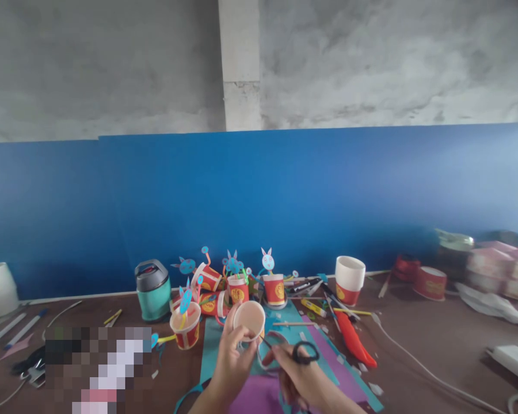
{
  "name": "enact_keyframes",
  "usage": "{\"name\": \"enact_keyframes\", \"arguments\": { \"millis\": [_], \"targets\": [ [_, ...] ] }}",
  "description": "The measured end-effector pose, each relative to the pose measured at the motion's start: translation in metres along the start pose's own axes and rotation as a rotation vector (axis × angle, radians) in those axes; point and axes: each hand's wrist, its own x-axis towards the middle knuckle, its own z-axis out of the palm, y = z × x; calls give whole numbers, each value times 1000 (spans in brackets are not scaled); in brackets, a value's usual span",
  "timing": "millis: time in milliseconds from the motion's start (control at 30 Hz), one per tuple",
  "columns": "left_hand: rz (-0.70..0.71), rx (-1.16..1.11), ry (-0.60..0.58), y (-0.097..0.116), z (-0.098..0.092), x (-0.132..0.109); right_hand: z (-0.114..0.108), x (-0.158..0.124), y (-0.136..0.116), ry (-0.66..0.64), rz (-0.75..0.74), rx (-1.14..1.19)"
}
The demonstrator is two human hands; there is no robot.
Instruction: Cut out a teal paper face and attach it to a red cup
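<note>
A paper cup (pixel 249 321) is held tilted in my left hand (pixel 233 353), its open mouth facing me and the fingers wrapped round its side and rim. Dark-handled scissors (pixel 305 352) are in my right hand (pixel 296 368), their tip at the cup's lower right edge. Beneath both hands lie teal paper (pixel 293 313) and purple paper (pixel 259 397). A round, pale-rimmed item (pixel 265 352) sits partly hidden between the hands.
Behind the hands stand several decorated red cups (pixel 274 289) with blue rabbit faces. A teal jar (pixel 153 293) is at left, stacked white cups (pixel 349 279) at right. A red pouch (pixel 354 339), pens, paper scraps and a white cable (pixel 418 371) lie around.
</note>
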Motion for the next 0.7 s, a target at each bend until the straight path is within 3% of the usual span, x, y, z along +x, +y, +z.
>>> {"name": "enact_keyframes", "arguments": {
  "millis": [67,133,200,300,400,467,633,700],
  "targets": [
    [25,16,30,-3,2,-1,-2,1,-4,-158,223,188],
    [47,56,23,-6,3,-2,-4,0,-7,-221,301,245],
    [59,100,-13,-8,2,-2,-4,-1,-6,-106,168,74],
    [68,142,-46,-7,0,0,-2,-2,0,193,-193,-363],
    [71,161,-43,-6,-2,1,1,-2,4,310,-315,-547],
    [70,171,-55,-6,-2,0,1,-2,2,236,-213,-403],
    [71,183,-118,-8,0,-3,-1,-4,-11,-215,302,319],
    [80,186,-162,-6,2,-5,0,-3,-12,-159,254,278]
  ]
}}
